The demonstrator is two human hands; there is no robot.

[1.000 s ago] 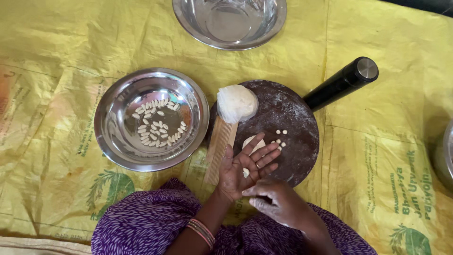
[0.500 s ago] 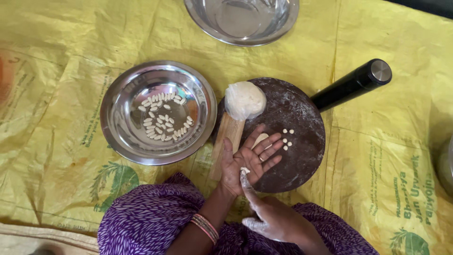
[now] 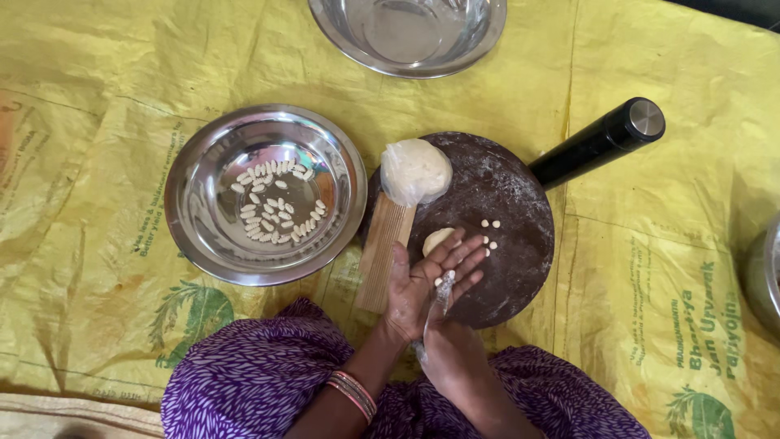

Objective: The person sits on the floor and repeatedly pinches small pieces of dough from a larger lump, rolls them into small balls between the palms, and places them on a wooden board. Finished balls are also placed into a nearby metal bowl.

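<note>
Left hand (image 3: 426,276) lies palm-up, fingers spread, over the round board (image 3: 496,236) at six o'clock, while the right hand (image 3: 445,341) presses a dough bit (image 3: 444,284) into it.

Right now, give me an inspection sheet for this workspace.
Surface: yellow printed sheet covering the floor.
Job's things: dough ball and small dough pieces on round dark board; ridged wooden block; steel plate holding shaped pieces.
Clutter: black rolling pin, empty steel bowl.
Grippers: left hand open, palm up; right hand pressing a fingertip onto it.
Cables: nothing seen.
Surroundings: another steel vessel at right edge.
</note>
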